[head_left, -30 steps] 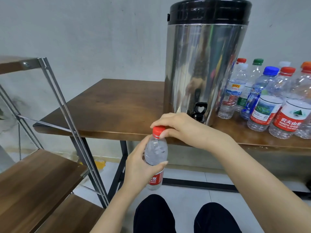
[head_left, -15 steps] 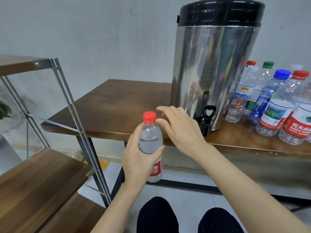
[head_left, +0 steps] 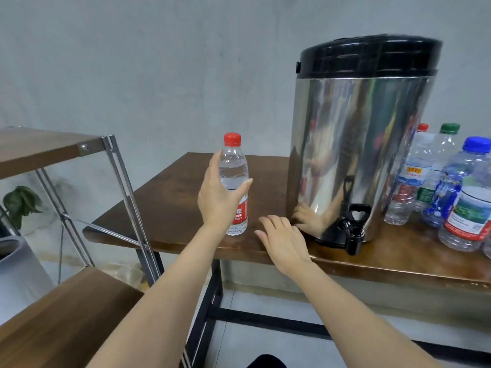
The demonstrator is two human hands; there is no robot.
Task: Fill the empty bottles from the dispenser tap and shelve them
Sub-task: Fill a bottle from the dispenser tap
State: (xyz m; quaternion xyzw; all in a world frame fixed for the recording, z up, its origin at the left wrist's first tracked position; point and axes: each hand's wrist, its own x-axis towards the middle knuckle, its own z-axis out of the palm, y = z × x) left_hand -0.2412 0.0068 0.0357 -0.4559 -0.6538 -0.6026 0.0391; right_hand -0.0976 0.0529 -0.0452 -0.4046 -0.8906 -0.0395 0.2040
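Grips capped bottle [head_left: 233, 166] upright in left hand [head_left: 216, 197]; holds right hand [head_left: 283, 240] flat and empty over table [head_left: 170, 208] beside dispenser [head_left: 358, 142].

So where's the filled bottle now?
The bottle is left of centre in the head view, upright in the left hand over the table, between the shelf rack and the dispenser.

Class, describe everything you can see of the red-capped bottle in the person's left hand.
The bottle is small, clear, ribbed plastic, with a red screw cap closed on top and a red label low on its body. It is upright and holds clear water. The left hand grips its middle. It shows in front of the wooden table; whether its base rests there is unclear.
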